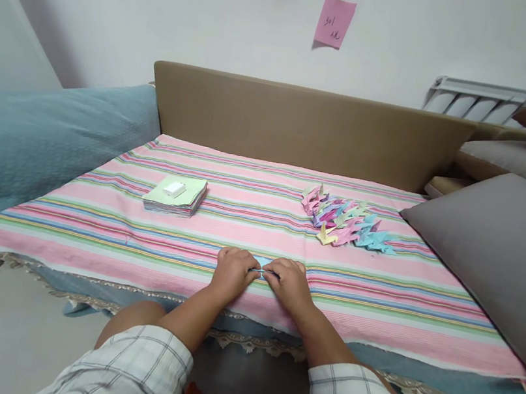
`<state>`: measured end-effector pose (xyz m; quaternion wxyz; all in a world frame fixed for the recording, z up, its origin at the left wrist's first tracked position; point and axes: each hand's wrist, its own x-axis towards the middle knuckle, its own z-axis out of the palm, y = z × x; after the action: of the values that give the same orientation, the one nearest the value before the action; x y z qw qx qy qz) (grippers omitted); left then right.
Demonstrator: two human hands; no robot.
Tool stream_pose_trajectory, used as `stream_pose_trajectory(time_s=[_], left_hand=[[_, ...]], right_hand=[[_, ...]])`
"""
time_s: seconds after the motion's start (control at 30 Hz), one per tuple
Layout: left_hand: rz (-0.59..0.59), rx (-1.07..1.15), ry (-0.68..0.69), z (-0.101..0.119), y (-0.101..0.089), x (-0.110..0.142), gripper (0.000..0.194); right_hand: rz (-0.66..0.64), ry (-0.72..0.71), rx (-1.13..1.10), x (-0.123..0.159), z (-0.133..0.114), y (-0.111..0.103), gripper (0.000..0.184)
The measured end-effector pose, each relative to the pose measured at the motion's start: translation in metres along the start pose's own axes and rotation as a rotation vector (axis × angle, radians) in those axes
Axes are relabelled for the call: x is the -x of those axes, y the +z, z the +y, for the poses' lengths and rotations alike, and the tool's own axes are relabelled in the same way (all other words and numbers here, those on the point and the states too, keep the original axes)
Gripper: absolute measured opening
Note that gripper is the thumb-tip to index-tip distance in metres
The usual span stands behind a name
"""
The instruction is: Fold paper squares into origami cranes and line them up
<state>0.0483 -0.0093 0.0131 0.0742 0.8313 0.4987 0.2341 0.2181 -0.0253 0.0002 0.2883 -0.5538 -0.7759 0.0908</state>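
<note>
A small piece of light blue paper lies between my two hands, close to the front part of the striped cloth. My left hand pinches its left side between thumb and fingers. On the other side, my right hand pinches the right end in the same way. A folded edge shows between the thumbs, while most of the sheet is hidden under the fingers. Beyond my right hand lies a cluster of folded paper cranes in pink, purple, yellow and blue. Back on the left sits a stack of square paper, pale green on top.
A small white block rests on the stack. Pink striped cloth covers the seat. Grey cushions pile up at the right, a blue covered armrest stands left, and a brown backrest closes the far side.
</note>
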Motion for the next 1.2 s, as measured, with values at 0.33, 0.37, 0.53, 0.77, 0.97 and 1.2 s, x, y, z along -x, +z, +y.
stream_pose_trajectory(time_s=[0.33,0.37,0.53,0.77,0.97,1.2], left_hand=[[-0.041,-0.020,0.094,-0.004,-0.001,-0.003,0.005],[-0.048,-0.026,0.113,-0.005,-0.001,-0.004,0.005],[-0.110,-0.040,0.190,-0.012,-0.005,-0.006,0.005],[-0.107,-0.047,0.214,-0.016,-0.005,-0.007,0.007],[-0.055,-0.156,0.296,-0.016,-0.004,-0.005,0.013],[0.007,-0.274,0.365,-0.014,-0.004,-0.001,0.019]], right_hand=[[-0.002,-0.028,-0.020,0.003,0.006,-0.002,0.006],[-0.002,-0.058,-0.010,0.004,0.007,-0.002,0.007],[-0.013,-0.167,0.035,0.005,0.014,-0.003,0.007],[-0.018,-0.205,0.038,0.006,0.019,-0.005,0.008],[-0.002,-0.205,0.058,0.007,0.015,-0.007,0.005],[0.019,-0.250,0.143,0.010,0.014,-0.006,0.010]])
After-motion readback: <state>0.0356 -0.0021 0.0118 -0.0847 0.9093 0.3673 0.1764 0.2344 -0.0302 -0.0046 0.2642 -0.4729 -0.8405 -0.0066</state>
